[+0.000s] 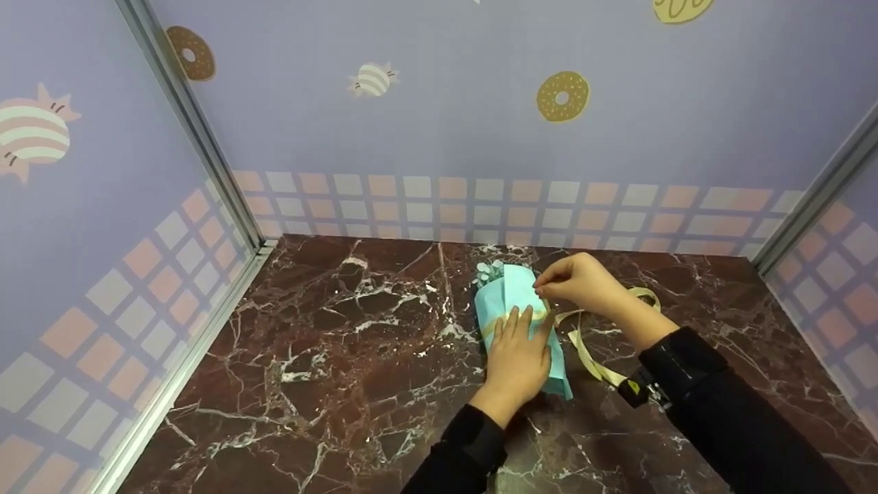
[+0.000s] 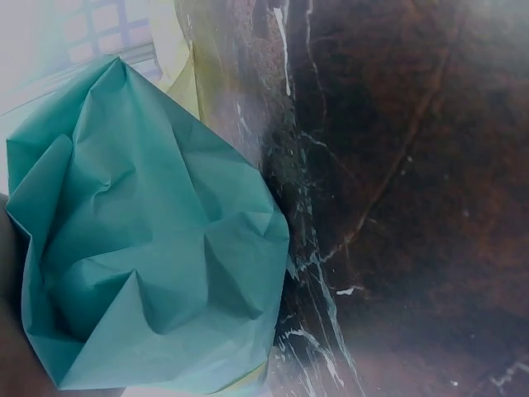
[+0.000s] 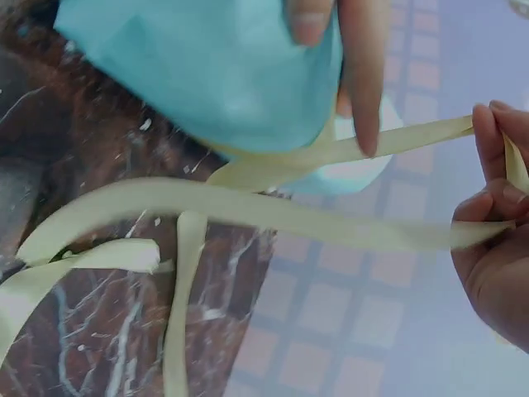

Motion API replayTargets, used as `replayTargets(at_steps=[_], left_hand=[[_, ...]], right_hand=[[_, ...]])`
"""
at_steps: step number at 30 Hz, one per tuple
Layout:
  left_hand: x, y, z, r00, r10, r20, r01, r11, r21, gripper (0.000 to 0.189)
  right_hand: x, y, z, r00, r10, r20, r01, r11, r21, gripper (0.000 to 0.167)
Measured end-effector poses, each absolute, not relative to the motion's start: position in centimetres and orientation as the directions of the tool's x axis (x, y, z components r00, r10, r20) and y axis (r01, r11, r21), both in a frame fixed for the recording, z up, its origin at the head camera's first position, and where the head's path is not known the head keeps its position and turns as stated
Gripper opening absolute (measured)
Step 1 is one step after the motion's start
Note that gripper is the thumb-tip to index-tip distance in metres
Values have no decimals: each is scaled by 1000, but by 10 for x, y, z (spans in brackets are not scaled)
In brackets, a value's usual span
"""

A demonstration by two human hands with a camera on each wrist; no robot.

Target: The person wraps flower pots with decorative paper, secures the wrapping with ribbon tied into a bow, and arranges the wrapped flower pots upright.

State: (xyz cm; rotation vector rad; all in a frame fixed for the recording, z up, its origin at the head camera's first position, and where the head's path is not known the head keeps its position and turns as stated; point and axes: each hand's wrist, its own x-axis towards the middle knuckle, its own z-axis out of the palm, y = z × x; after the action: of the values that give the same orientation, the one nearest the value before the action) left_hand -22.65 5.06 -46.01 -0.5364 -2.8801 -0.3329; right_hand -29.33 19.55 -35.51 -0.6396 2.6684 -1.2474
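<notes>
A small bouquet in turquoise wrapping paper lies on the table, pale flowers showing at its far end. Across it my left hand rests with fingers spread, pressing the paper and a pale yellow ribbon wrapped round it. One left finger lies against the ribbon in the right wrist view. My right hand, just right of the bouquet, pinches the ribbon between thumb and fingers. The left wrist view shows the creased lower end of the paper.
Loose ribbon trails over the dark red marbled table under and beside the right forearm. A lilac wall with printed sweets and checks stands behind, with side walls left and right.
</notes>
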Motion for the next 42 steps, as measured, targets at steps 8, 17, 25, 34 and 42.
replayTargets(at_steps=[8,17,25,34,42], left_hand=[[-227,51,-460,-903,327,278,380,911,162,51],[-228,53,-462,-895,336,294,385,914,126,50],[-225,53,-463,-894,331,302,380,917,119,52],[-223,54,-466,-874,343,345,390,918,77,53],[-227,52,-465,-899,314,307,362,925,113,54]], right_hand=[[-287,173,-332,-873,-485,53,-341,529,-778,11],[-306,152,-303,-935,-347,77,-227,414,-881,20],[-327,123,-296,-901,-425,92,-280,407,-870,40],[-326,115,-311,-752,-655,-69,-392,529,-753,46],[-330,152,-341,-827,-552,-109,-391,703,-594,21]])
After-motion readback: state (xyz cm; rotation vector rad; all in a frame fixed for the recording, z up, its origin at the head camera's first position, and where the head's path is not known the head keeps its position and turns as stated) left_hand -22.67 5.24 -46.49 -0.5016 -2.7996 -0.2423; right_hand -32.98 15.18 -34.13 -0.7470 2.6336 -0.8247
